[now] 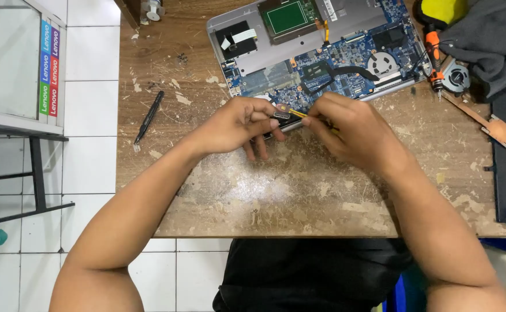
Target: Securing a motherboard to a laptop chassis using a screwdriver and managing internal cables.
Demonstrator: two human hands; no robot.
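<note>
A small metal part [280, 114] is pinched by the left hand [238, 124] at the opened laptop's [322, 52] near edge; a yellow-handled tool [299, 114] is gripped in the right hand [354, 130], best kept steady.

head-worn view, straight down, close over workbench [299, 196]

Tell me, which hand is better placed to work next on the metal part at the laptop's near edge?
The right hand, probably. It grips the thin yellow-handled tool, whose tip points at the small metal part. The left hand pinches that part at the near edge of the opened laptop, so it serves as the support.
</note>
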